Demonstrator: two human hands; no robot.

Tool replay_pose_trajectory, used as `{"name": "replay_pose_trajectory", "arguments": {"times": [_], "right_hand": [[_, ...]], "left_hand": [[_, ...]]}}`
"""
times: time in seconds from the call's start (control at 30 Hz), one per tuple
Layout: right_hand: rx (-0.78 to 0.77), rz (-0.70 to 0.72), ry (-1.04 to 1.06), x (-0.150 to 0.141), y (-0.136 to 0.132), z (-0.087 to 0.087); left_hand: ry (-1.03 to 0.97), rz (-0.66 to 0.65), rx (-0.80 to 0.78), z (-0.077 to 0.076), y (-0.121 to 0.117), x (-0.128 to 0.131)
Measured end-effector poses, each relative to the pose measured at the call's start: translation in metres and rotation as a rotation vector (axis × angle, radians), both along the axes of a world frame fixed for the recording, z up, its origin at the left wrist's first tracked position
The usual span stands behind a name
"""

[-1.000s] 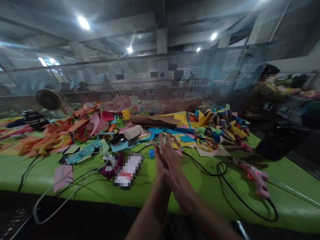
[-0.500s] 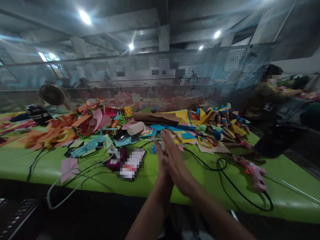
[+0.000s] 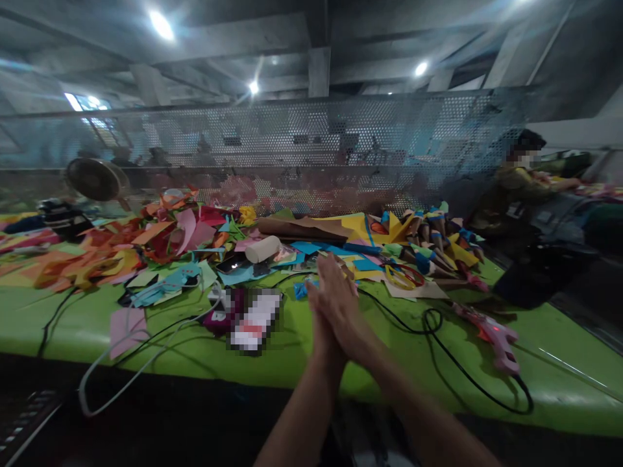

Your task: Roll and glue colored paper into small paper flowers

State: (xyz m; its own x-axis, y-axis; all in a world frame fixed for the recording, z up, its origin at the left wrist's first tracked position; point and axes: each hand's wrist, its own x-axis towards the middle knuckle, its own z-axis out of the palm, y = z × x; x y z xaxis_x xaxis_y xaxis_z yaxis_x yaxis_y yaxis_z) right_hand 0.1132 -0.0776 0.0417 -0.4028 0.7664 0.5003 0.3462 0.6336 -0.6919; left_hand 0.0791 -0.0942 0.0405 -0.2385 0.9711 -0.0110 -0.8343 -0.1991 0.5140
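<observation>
My right hand (image 3: 341, 301) and my left hand (image 3: 318, 327) are pressed palm to palm above the near part of the green table (image 3: 272, 350), fingers stretched out and pointing away from me. The left hand is mostly hidden behind the right one. Neither hand holds anything. Just beyond the fingertips lie a small blue scrap (image 3: 299, 289) and a black cable (image 3: 389, 318). A blurred-out flat item (image 3: 253, 319) lies to the left of my hands.
Heaps of coloured paper scraps (image 3: 146, 250), a white roll (image 3: 263, 249), a brown paper roll (image 3: 302, 228), red-handled scissors (image 3: 403, 275) and paper cones (image 3: 433, 243) cover the table's far half. A pink glue gun (image 3: 491, 337) lies right. A small fan (image 3: 95, 179) stands left. A person (image 3: 525, 188) works at the right beyond a perforated screen (image 3: 292, 149).
My joined hands have slid slightly against each other and dropped a little lower; the view has shifted slightly. Nothing on the table has moved.
</observation>
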Motion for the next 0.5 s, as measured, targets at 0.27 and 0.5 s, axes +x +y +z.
{"name": "replay_pose_trajectory", "arguments": {"times": [0.27,0.5], "right_hand": [[-0.165,-0.091,0.291,-0.006,0.058,0.011],[-0.043,-0.144,0.107,-0.015,0.055,0.009]], "left_hand": [[-0.264,-0.193,0.058,-0.002,-0.008,-0.011],[-0.154,-0.176,0.068,0.000,-0.007,-0.013]]}}
